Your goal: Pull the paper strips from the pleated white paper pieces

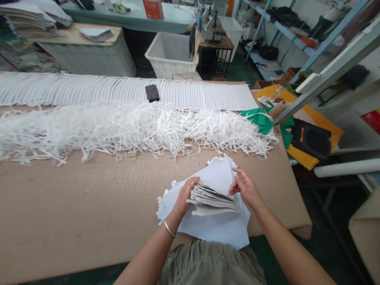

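A stack of white flat paper pieces (212, 227) lies at the near edge of the brown cardboard table (74, 213). My left hand (184, 196) is closed on a fanned bundle of the sheets (212, 198) and lifts their edges. My right hand (245, 186) pinches the top sheet (218, 174) and holds it raised and bent back. A silver bangle (170, 229) sits on my left wrist.
A long heap of white paper strips (127, 128) crosses the table. Behind it runs a row of overlapped white pieces (89, 89) with a dark wallet-like object (152, 93) on it. Green pieces (263, 118) lie at the right end. A white plastic bin (170, 53) stands behind.
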`<state>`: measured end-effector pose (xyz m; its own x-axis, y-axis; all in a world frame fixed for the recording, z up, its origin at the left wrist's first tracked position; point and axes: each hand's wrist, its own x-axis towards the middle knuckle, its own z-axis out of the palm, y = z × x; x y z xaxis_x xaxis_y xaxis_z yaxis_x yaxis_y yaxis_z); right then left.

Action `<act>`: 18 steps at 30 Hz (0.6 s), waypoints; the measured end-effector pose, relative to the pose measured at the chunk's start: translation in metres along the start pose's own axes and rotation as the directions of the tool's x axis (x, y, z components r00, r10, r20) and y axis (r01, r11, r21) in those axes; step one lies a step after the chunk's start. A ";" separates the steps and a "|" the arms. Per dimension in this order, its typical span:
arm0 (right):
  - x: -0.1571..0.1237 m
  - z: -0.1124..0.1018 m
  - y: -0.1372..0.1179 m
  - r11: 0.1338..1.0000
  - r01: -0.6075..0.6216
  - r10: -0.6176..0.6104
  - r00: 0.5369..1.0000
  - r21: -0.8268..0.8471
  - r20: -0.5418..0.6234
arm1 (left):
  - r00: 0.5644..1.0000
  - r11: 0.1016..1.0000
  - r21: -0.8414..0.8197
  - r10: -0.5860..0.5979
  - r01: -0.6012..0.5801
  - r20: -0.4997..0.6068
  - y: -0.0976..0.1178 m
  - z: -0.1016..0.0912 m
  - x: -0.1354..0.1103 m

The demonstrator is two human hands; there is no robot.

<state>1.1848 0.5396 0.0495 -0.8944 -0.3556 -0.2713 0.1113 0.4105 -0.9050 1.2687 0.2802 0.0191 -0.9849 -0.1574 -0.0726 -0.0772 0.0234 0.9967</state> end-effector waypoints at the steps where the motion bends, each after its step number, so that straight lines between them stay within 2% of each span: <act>1: 0.006 0.000 0.003 0.991 -0.005 -0.001 0.999 -0.132 -0.041 | 1.000 1.000 -0.005 -0.024 0.024 -0.010 0.001 0.000 0.000; 2: 0.013 0.000 0.007 0.956 -0.010 -0.013 0.997 -0.294 -0.079 | 0.998 0.999 -0.011 -0.050 0.050 -0.022 0.002 0.000 0.000; 4: 0.024 0.001 0.014 0.831 -0.018 -0.049 0.993 -0.556 -0.106 | 0.996 0.996 -0.017 -0.090 0.089 -0.026 0.004 0.000 0.001; 6: 0.028 0.002 0.018 0.766 0.000 -0.072 0.994 -0.642 -0.085 | 0.997 0.997 0.009 -0.074 0.074 0.002 0.004 0.000 0.003; 8: 0.022 0.003 0.015 0.818 0.067 -0.119 0.991 -0.571 -0.054 | 0.999 0.999 0.041 -0.024 0.023 0.025 0.003 0.000 0.005; 10: 0.010 0.002 0.006 0.933 0.129 -0.145 0.989 -0.337 -0.023 | 1.000 0.998 0.051 0.019 -0.020 0.021 0.000 0.000 0.006; 12: -0.001 0.002 -0.003 0.995 0.099 -0.099 0.995 -0.012 0.034 | 0.999 0.999 0.032 0.031 -0.032 0.025 -0.004 -0.001 0.007; 14: -0.004 0.002 -0.007 0.980 0.000 -0.011 0.998 0.197 0.057 | 0.998 1.000 0.007 0.027 -0.027 0.048 -0.006 -0.002 0.007; 15: -0.002 0.002 -0.007 0.979 -0.033 0.027 0.999 0.202 0.031 | 0.998 1.000 -0.004 0.021 -0.021 0.053 -0.006 -0.003 0.007; 16: 0.002 0.002 -0.004 0.990 -0.042 0.045 0.999 0.136 -0.018 | 0.999 1.000 -0.011 0.008 -0.007 0.047 -0.006 -0.003 0.006; 18: 0.014 0.004 0.006 0.988 -0.034 0.017 0.994 -0.154 -0.112 | 0.999 0.999 -0.022 -0.039 0.039 0.004 -0.004 -0.003 0.005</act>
<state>1.1741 0.5340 0.0389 -0.9353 -0.2523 -0.2481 0.0738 0.5465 -0.8342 1.2642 0.2763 0.0152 -0.9817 -0.1541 -0.1115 -0.1122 -0.0042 0.9937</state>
